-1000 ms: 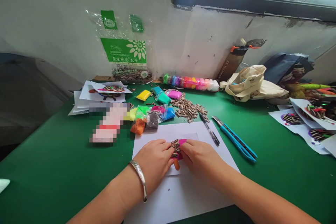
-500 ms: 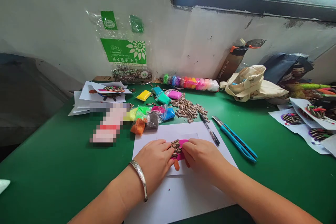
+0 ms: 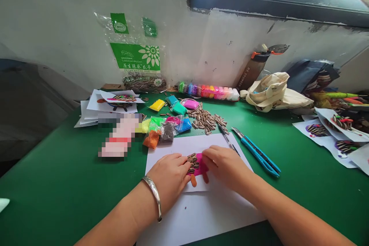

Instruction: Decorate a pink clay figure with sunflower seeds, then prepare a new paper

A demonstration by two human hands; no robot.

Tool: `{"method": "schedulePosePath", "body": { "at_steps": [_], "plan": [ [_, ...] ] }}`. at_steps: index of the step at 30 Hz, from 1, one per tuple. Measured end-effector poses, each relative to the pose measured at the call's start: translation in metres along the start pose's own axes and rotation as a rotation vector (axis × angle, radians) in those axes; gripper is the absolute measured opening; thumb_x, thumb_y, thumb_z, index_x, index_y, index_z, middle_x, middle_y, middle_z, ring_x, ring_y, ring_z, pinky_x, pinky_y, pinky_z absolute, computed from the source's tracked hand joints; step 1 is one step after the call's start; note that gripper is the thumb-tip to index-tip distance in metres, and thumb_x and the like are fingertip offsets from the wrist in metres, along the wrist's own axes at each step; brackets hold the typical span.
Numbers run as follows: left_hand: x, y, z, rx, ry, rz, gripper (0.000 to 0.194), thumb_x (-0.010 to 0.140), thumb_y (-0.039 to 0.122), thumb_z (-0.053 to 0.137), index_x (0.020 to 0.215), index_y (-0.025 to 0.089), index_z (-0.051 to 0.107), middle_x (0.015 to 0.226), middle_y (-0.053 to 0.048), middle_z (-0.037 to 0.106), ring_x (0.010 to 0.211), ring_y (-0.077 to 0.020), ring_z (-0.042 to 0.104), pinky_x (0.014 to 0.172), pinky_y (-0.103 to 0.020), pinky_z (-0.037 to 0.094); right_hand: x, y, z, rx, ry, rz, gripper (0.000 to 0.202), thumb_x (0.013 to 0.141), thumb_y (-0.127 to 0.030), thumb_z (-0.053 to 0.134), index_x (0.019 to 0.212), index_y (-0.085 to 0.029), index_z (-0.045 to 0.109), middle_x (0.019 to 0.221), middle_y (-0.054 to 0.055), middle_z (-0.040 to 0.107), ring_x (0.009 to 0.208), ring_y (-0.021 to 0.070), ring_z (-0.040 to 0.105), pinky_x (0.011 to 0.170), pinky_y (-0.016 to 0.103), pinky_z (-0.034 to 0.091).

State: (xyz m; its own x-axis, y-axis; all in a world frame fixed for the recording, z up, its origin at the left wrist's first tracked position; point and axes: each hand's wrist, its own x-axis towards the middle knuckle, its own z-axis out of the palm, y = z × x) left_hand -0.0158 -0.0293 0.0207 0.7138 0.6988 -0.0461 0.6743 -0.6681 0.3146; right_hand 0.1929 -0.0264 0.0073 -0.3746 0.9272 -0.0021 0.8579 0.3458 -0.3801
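Magenta clay figure (image 3: 203, 166) is positioned on a small white sheet (image 3: 201, 188), which is laid over a large white sheet (image 3: 204, 217) on the green table (image 3: 57, 188). Striped sunflower seeds (image 3: 193, 162) are set in overlapping rows at its left part, and two orange clay tabs (image 3: 193, 180) are located along its lower edge. The left part of the figure is covered by the left hand (image 3: 170, 173); its fingers are bent loosely and laid side by side. The upper right edge is met by the curled fingertips of the right hand (image 3: 223, 165); whether anything is pinched there cannot be told. A silver bracelet (image 3: 152, 196) is worn on the left wrist. Beyond the large sheet, clay packets (image 3: 152, 139) and a loose seed pile (image 3: 204, 120) are placed. A pen (image 3: 226, 136) is laid across the sheet's far edge, and a blue utility knife (image 3: 258, 154) is located to its right.
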Motion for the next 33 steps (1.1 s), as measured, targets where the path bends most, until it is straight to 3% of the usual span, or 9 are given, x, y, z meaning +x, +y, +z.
{"method": "schedulePosePath", "body": {
  "at_steps": [5,10,15,18,22,26,30,33],
  "plan": [
    [0.0,0.002,-0.004,-0.008,-0.034,-0.009,0.017,0.084,0.015,0.054,0.098,0.02,0.063,0.101,-0.006,0.065,0.098,-0.0241,0.058,0.089,-0.041,0.048,0.026,0.026,-0.015,-0.131,0.153,0.116,0.024,0.09,-0.014,0.045,0.088,-0.02,0.068,0.085,0.003,0.063,0.077,0.014,0.056,0.065,0.023,0.034],
    [-0.001,0.0,-0.006,-0.038,-0.056,-0.015,0.024,0.08,0.013,0.059,0.103,0.019,0.06,0.102,-0.006,0.064,0.099,-0.0238,0.057,0.09,-0.039,0.047,0.043,0.039,-0.012,-0.358,0.044,0.02,0.025,0.088,-0.009,0.043,0.085,-0.018,0.066,0.081,0.005,0.061,0.075,0.0142,0.054,0.065,0.023,0.034],
    [-0.002,-0.002,-0.008,-0.04,-0.073,-0.021,0.031,0.077,0.012,0.061,0.107,0.02,0.058,0.103,-0.005,0.062,0.097,-0.0233,0.057,0.086,-0.037,0.048,0.051,0.039,-0.01,-0.427,-0.007,-0.075,0.02,0.078,0.0,0.049,0.08,-0.016,0.062,0.084,0.007,0.059,0.079,0.0166,0.053,0.071,0.025,0.035],
    [-0.002,-0.002,-0.009,-0.034,-0.077,-0.019,0.034,0.076,0.012,0.062,0.109,0.02,0.057,0.106,-0.006,0.062,0.1,-0.0238,0.056,0.089,-0.039,0.047,0.054,0.039,-0.011,-0.454,0.001,-0.105,0.021,0.08,0.0,0.047,0.083,-0.015,0.06,0.09,0.009,0.059,0.084,0.0187,0.053,0.073,0.026,0.036],
    [-0.003,-0.002,-0.007,-0.028,-0.08,-0.02,0.037,0.076,0.012,0.062,0.111,0.02,0.056,0.111,-0.007,0.061,0.104,-0.0245,0.055,0.091,-0.04,0.047,0.043,0.036,-0.013,-0.429,0.071,-0.075,0.023,0.085,-0.001,0.042,0.088,-0.015,0.059,0.087,0.008,0.058,0.08,0.0182,0.053,0.07,0.026,0.037],
    [-0.003,-0.002,-0.008,-0.027,-0.083,-0.014,0.038,0.075,0.013,0.062,0.112,0.021,0.056,0.109,-0.007,0.062,0.103,-0.0249,0.055,0.09,-0.041,0.047,0.017,0.029,-0.011,-0.115,0.245,-0.027,0.022,0.093,-0.013,0.038,0.1,-0.018,0.058,0.09,0.006,0.06,0.079,0.0156,0.055,0.068,0.024,0.04],
    [-0.002,-0.001,-0.008,-0.031,-0.086,-0.027,0.041,0.075,0.013,0.062,0.115,0.021,0.055,0.109,-0.006,0.061,0.103,-0.025,0.055,0.091,-0.041,0.046,0.002,0.028,-0.003,-0.08,0.097,-0.037,0.026,0.087,-0.007,0.041,0.09,-0.018,0.064,0.082,0.004,0.06,0.069,0.0134,0.055,0.06,0.022,0.038],
    [-0.002,-0.001,-0.007,-0.031,-0.086,-0.032,0.041,0.075,0.012,0.062,0.114,0.021,0.056,0.11,-0.006,0.061,0.105,-0.025,0.054,0.093,-0.041,0.046,0.002,0.031,-0.003,-0.06,0.179,-0.006,0.026,0.09,-0.012,0.04,0.093,-0.018,0.065,0.085,0.005,0.061,0.07,0.0138,0.055,0.062,0.023,0.04]
  ]
}}
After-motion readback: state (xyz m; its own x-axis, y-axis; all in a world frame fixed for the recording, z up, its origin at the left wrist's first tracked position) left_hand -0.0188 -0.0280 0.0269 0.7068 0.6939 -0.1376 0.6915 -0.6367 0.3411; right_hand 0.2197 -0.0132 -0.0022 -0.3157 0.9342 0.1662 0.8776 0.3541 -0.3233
